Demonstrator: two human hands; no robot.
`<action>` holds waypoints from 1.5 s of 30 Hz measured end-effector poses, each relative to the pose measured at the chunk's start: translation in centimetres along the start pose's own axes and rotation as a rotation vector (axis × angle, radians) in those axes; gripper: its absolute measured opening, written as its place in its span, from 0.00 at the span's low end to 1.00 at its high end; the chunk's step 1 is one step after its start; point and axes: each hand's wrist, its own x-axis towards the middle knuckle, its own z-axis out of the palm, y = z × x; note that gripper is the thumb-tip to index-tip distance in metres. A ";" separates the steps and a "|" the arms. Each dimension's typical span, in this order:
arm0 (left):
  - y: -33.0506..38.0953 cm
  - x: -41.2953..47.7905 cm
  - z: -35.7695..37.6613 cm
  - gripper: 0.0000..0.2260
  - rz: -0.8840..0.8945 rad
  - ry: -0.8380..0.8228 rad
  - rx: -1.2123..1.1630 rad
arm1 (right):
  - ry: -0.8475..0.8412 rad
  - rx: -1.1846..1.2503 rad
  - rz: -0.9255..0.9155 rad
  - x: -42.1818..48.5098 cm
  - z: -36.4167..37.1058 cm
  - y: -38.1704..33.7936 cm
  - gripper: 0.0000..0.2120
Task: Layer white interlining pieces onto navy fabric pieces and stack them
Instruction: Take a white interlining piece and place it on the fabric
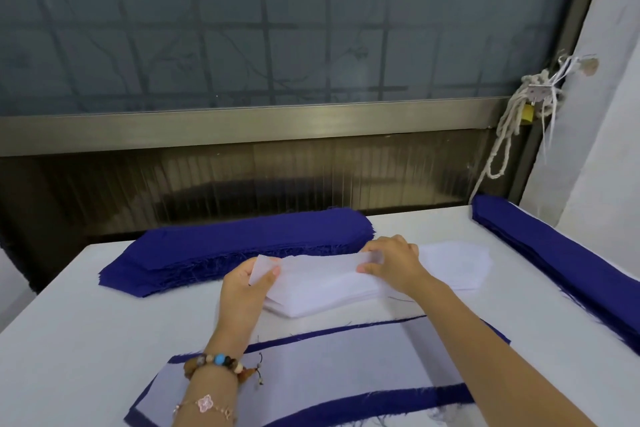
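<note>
At centre frame, the top white interlining piece (311,269) is pinched at its ends by the left hand (247,284) and right hand (393,262), fingers curled, forearms stretched forward over the interlining stack (325,302) on the desk (86,340).

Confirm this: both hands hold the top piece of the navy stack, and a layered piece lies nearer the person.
One error. The left hand and right hand hold the top piece of the white interlining stack, not the navy stack behind it, as the head view shows. The layered piece does lie nearer the person.
</note>
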 end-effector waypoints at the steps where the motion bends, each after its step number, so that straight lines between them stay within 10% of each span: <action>1: -0.1 0.0 0.0 0.05 -0.009 0.006 -0.015 | 0.000 -0.022 0.025 0.1 -0.3 0.6 0.16; 26: -0.8 0.4 0.9 0.04 -0.016 0.103 0.144 | 0.018 -0.124 0.516 -0.2 -6.7 12.7 0.16; 33: -0.9 0.6 0.9 0.02 -0.033 0.110 0.185 | 0.039 -0.053 0.655 -0.5 -6.6 14.2 0.33; 45: -1.0 0.9 0.6 0.06 -0.056 0.129 0.221 | 0.290 0.285 0.620 -1.4 -5.9 14.5 0.21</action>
